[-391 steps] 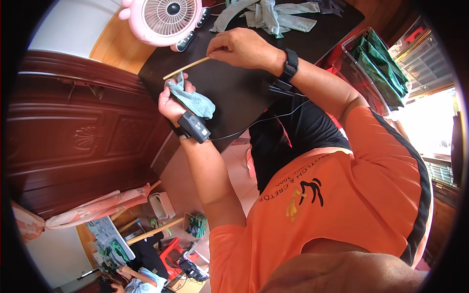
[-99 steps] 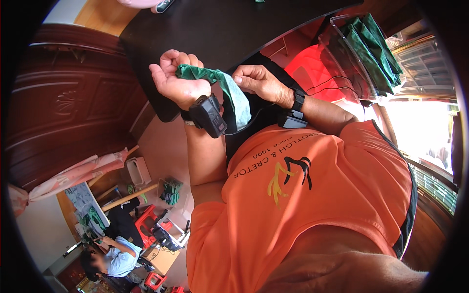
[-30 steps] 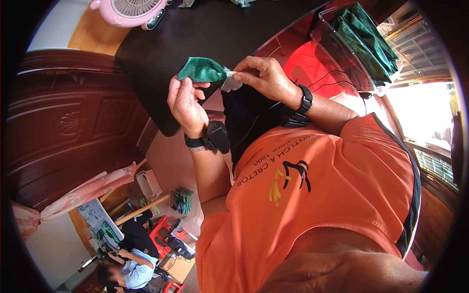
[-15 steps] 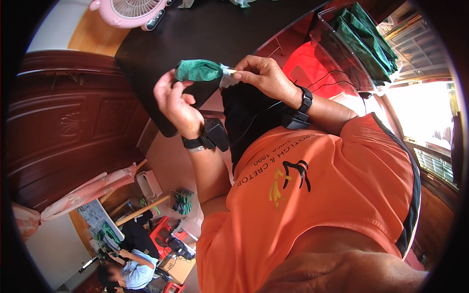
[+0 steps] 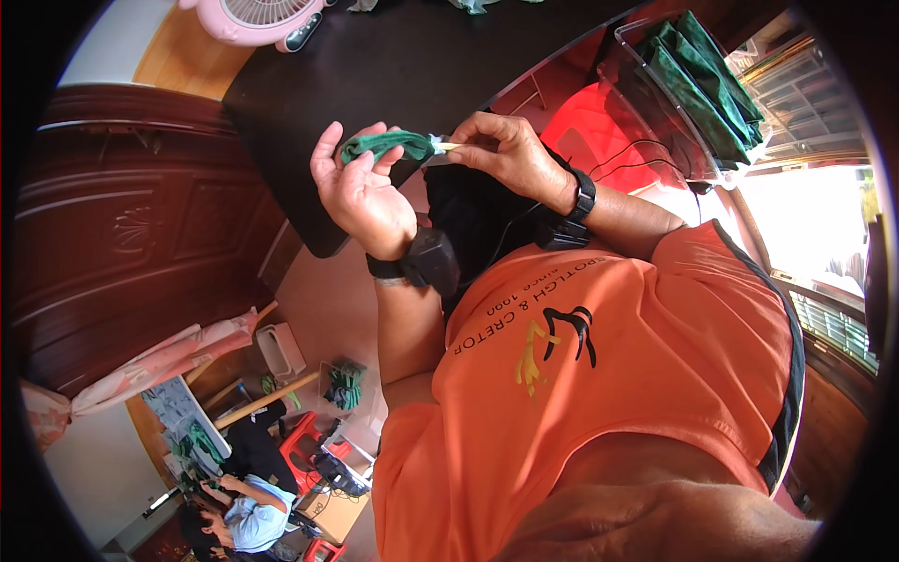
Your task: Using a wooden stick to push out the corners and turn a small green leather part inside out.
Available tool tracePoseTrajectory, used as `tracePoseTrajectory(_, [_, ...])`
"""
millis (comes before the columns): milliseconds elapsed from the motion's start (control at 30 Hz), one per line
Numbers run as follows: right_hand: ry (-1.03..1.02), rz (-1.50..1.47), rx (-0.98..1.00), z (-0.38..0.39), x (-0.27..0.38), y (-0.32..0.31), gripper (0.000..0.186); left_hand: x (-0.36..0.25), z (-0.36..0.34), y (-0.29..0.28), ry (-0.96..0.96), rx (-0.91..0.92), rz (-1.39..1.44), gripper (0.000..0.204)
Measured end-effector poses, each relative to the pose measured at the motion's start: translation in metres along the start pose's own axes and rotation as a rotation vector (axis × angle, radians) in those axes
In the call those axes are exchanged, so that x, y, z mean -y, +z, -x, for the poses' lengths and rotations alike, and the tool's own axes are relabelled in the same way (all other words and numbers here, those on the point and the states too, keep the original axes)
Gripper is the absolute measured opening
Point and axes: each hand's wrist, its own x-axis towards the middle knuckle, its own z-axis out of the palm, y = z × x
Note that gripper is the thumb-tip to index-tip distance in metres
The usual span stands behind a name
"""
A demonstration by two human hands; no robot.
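My right hand (image 5: 506, 155) pinches a thin pale wooden stick (image 5: 451, 147), which runs into a narrow tube of green velvety fabric (image 5: 393, 142) with pale cloth (image 5: 437, 144) at its right end. Just left of it, my left hand (image 5: 361, 192) has its fingers apart and raised around the fabric, touching it without visibly gripping. Both hands are above my dark-clothed lap, beside the near edge of a black tabletop (image 5: 309, 103). Each wrist carries a black strap with a boxy device.
A pink fan (image 5: 248, 21) and pale cloth pieces sit on the table. At right are a clear bin (image 5: 679, 140) of green fabric and a red stool (image 5: 585, 122) with cables. A co-worker (image 5: 257, 520) works at a side table, lower left.
My left hand has loosened from pinching the fabric and turned, fingers spreading. The green fabric now looks narrower. Earlier, a pale blue piece was in my hands with the stick.
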Motion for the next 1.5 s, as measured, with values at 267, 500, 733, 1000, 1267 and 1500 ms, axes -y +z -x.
tracePoseTrajectory(267, [0.182, -0.383, 0.177, -0.001, -0.006, -0.006, 0.009, 0.007, -0.003, -0.015, -0.111, 0.048, 0.084, 0.019])
tracePoseTrajectory(500, [0.338, -0.552, 0.357, -0.004, -0.008, -0.004, 0.015, 0.004, -0.010, -0.027, -0.110, 0.041, 0.298, 0.018])
tracePoseTrajectory(733, [0.434, -0.668, 0.425, 0.006, 0.008, 0.006, 0.017, 0.013, -0.017, -0.043, -0.218, 0.045, 0.394, 0.018])
tracePoseTrajectory(1000, [0.108, -0.141, 0.239, -0.001, -0.006, -0.002, 0.017, 0.008, -0.013, -0.038, -0.154, 0.000, 0.275, 0.018])
tracePoseTrajectory(1267, [0.166, -0.362, 0.190, -0.002, -0.003, -0.001, 0.014, 0.024, -0.013, -0.043, -0.187, 0.105, 0.292, 0.033])
tracePoseTrajectory(1500, [0.063, -0.175, 0.151, -0.004, -0.009, -0.003, 0.014, -0.005, -0.010, -0.023, -0.132, 0.117, 0.060, 0.025])
